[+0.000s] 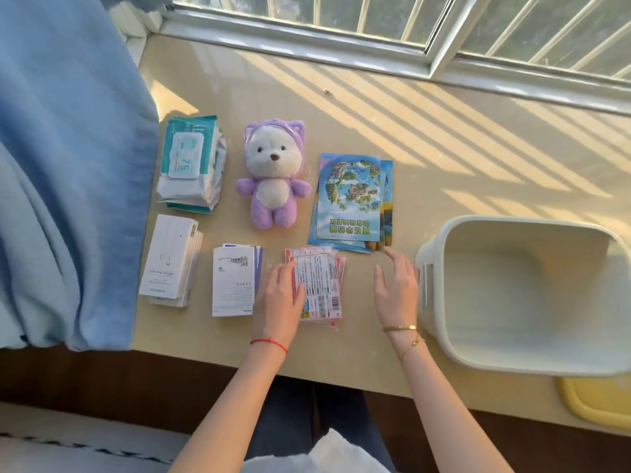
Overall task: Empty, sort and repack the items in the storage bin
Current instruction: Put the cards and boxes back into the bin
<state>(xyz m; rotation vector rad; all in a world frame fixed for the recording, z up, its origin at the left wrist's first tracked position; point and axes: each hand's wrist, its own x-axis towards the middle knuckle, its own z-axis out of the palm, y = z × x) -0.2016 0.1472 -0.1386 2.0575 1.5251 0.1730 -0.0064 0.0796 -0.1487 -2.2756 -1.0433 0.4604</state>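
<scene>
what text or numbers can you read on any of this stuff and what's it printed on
"75": lid label of the wipes pack, seen sideways.
Large yellow characters on the top brochure: upside down, too blurred to read.
White boxes and: barcode and small print, too small.
Red-edged packets: dense print and barcodes, too small.
Storage bin, plush toy: no text.

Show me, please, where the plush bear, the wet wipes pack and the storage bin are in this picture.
plush bear [273,186]: head view, on its white belly.
wet wipes pack [187,158]: head view, on the flip lid.
storage bin [512,222]: head view, on its far rim.
</scene>
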